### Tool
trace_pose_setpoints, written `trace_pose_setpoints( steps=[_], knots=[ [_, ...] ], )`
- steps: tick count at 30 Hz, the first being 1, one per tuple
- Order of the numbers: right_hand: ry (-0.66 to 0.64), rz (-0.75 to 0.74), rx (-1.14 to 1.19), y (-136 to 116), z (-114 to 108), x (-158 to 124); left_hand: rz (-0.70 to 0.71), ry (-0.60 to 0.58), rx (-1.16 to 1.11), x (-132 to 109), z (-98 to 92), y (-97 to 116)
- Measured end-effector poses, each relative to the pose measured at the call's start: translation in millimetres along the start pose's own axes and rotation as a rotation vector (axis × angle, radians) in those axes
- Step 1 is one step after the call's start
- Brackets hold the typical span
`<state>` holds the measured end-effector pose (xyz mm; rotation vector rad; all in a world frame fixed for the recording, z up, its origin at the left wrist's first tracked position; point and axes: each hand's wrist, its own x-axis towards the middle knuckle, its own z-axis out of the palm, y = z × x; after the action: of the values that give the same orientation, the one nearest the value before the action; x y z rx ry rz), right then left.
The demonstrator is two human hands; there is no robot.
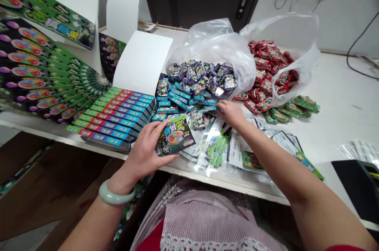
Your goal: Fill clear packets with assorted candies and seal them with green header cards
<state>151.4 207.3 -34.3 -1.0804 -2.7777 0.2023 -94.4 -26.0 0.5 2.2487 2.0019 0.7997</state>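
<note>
the left hand (146,149) grips a small green printed packet (175,135) at the near table edge, thumb on its face and fingers curled under. the right hand (231,112) reaches farther in, fingers bent onto the little blue packs (189,99) spilling from a clear plastic bag (216,45); whether it pinches one i cannot tell. the packet looks light, thin and glossy, probably slippery, best held by its edges. its bold lettering is too blurred to read. red packs (268,69) lie far right, filled display boxes (118,118) left.
</note>
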Motion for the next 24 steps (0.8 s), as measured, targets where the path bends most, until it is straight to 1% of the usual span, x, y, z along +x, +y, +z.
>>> trace_pose_setpoints(
  steps=[3, 6, 8, 10, 12, 13, 16, 18, 20, 24],
  knots=[
    [-0.033, -0.067, 0.019, 8, 0, -11, -0.03, 0.02, 0.014, -2, -3.8, -7],
    [-0.069, -0.127, 0.049, 16, -1, -20, -0.063, 0.017, 0.02, -6, -6.3, -10],
    [-0.069, -0.171, 0.071, 15, -3, -21, -0.066, 0.008, 0.024, -8, -7.1, -9],
    [-0.035, -0.202, 0.098, 4, -4, -19, -0.058, 0.007, 0.02, -9, -7.7, -8],
    [-0.012, -0.201, 0.122, -20, -4, -14, -0.061, 0.02, 0.008, -8, -8.4, -6],
    [-0.023, -0.184, 0.118, -35, -3, -11, -0.062, 0.028, 0.001, -6, -8.9, -5],
    [-0.128, -0.113, 0.032, -76, 5, -4, -0.045, 0.034, -0.021, -3, -11.1, 0],
    [-0.169, -0.098, -0.008, -92, 9, -3, -0.034, 0.031, -0.029, -3, -12.8, 3],
    [-0.17, -0.107, -0.004, -96, 9, -7, -0.039, 0.03, -0.031, -4, -13.8, 3],
    [-0.146, -0.075, 0.012, -82, 4, -16, -0.049, 0.029, -0.052, -7, -10.7, 0]
  ],
)
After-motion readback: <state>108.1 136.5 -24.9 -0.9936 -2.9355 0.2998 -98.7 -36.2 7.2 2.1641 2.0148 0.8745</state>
